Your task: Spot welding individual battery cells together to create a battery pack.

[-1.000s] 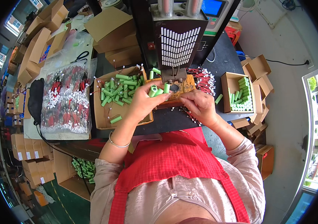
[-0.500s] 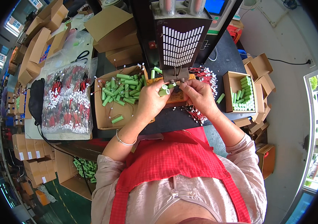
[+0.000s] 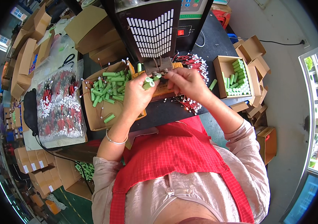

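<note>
My left hand (image 3: 136, 93) is closed around a few green cylindrical battery cells (image 3: 149, 85), their pale ends pointing toward me. It is at the front of a black bench machine (image 3: 149, 35), just under the brown electrode head (image 3: 158, 66). Beside it, to the right, my right hand (image 3: 189, 83) pinches at the tip of one cell, below the electrodes. Whatever lies between its fingertips is too small to make out. Under both hands is an orange-yellow block (image 3: 162, 90).
Left of my hands, an open carton (image 3: 97, 123) contains loose green cells and wires. Red-and-black leads with white connectors (image 3: 190, 105) lie around the block. At right stands a box (image 3: 218, 71) of stacked cells. Bagged leads (image 3: 60, 112) and scissors (image 3: 68, 59) are farther left.
The whole view has shifted, so the machine and bench appear farther left and higher. Both hands remain at the electrodes, the left still holding the cells.
</note>
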The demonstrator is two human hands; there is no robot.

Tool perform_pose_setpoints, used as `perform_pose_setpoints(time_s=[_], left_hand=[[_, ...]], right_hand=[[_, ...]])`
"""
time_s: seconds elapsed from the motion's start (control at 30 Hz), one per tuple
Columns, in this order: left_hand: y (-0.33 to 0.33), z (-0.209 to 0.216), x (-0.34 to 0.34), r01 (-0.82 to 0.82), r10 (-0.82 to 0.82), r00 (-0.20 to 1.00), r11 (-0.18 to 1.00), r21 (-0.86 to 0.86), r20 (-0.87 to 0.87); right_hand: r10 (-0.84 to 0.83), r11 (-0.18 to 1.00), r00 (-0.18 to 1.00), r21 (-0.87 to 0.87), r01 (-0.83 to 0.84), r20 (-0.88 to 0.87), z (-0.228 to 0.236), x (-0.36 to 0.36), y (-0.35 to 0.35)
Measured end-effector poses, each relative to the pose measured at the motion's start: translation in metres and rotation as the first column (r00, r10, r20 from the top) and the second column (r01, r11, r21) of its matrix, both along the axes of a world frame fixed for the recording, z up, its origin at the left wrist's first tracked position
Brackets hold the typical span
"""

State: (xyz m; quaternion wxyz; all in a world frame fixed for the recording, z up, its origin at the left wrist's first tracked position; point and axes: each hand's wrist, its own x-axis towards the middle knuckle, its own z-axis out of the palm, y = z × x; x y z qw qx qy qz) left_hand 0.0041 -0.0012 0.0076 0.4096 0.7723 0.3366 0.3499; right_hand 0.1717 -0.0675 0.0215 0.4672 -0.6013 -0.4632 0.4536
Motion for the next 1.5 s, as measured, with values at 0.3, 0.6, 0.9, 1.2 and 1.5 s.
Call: perform_pose_setpoints(time_s=[0.3, 0.6, 0.9, 1.2, 1.5], left_hand=[[0.030, 0.005, -0.091, -0.371, 0.343, 0.926, 0.906, -0.205, -0.159], [0.007, -0.002, -0.070, -0.084, 0.177, 0.977, 0.838, -0.540, 0.123], [-0.004, -0.005, -0.031, 0.160, 0.104, 0.926, 0.762, -0.627, 0.363], [-0.008, -0.008, -0.016, 0.119, 0.020, 0.963, 0.862, -0.493, 0.268], [-0.006, -0.016, -0.005, -0.028, 0.021, 0.993, 0.998, 0.054, 0.113]], right_hand=[[-0.173, 0.984, 0.813, 0.142, 0.112, 0.556, -0.031, 0.085, -0.031], [-0.101, 0.973, 0.569, -0.037, 0.226, 0.816, -0.063, 0.048, -0.001], [-0.306, 0.952, 0.919, 0.081, 0.295, 0.247, -0.053, 0.065, -0.015], [-0.309, 0.951, 0.660, 0.235, 0.202, 0.685, -0.033, 0.079, -0.021], [-0.148, 0.988, 0.890, 0.098, 0.117, 0.432, 0.008, 0.066, -0.022]])
